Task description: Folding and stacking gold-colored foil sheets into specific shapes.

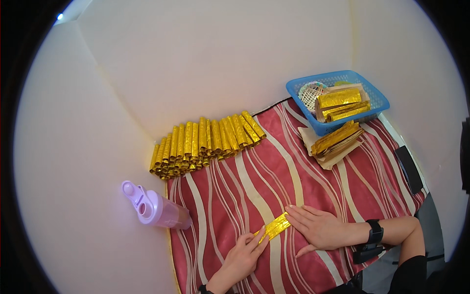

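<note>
A flat strip of shiny gold foil paper (275, 228) lies on the striped red cloth in front of me. My left hand (241, 258) rests on its near left end, fingers stretched out over the foil. My right hand (317, 228) lies flat at the far right end, with its fingertips on the strip and its thumb spread away. A black band circles the right wrist. Neither hand is wrapped round anything.
Stacked gold paper rolls (205, 142) line the far left edge. A lilac shaker bottle (159, 208) stands at left. Far right, a blue plastic basket (320, 128) holds gold bundles beside a stack of gold and brown paper (335, 144). A dark flat object (409, 169) lies at the right edge.
</note>
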`<state>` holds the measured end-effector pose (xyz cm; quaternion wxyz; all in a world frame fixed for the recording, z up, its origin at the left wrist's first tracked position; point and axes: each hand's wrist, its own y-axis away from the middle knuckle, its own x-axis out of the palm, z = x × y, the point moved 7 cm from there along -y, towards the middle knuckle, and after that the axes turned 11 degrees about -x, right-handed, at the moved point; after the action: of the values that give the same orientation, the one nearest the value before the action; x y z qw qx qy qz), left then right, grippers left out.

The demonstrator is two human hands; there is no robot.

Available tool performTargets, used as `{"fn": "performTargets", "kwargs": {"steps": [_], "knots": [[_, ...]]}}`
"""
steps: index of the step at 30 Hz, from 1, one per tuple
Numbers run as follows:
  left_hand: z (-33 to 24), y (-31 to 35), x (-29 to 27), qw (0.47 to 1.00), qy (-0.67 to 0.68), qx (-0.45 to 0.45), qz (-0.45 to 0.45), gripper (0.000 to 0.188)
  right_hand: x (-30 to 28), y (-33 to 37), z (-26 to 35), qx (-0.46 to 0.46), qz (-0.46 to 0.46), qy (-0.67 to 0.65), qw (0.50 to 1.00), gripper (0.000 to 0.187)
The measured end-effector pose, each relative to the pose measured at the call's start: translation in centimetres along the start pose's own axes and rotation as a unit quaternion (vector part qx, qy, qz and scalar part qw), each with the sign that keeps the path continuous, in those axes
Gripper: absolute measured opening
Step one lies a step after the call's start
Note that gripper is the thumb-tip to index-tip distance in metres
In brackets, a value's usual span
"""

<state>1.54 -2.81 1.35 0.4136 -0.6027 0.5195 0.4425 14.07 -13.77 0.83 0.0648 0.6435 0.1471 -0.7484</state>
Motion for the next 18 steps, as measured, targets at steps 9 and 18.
{"fn": "performTargets", "kwargs": {"steps": [9, 18], "knots": [[-0.58, -0.23, -0.28, 1.000, 0.001, -0.015, -0.008, 0.046, -0.12, 0.50, 0.29, 0.030, 0.021, 0.039, 0.999, 0.100], [-0.59, -0.15, -0.64, 1.000, -0.003, 0.000, -0.031, 0.041, -0.36, 0.28, 0.65, 0.035, 0.024, 0.049, 0.998, 0.103]]}}
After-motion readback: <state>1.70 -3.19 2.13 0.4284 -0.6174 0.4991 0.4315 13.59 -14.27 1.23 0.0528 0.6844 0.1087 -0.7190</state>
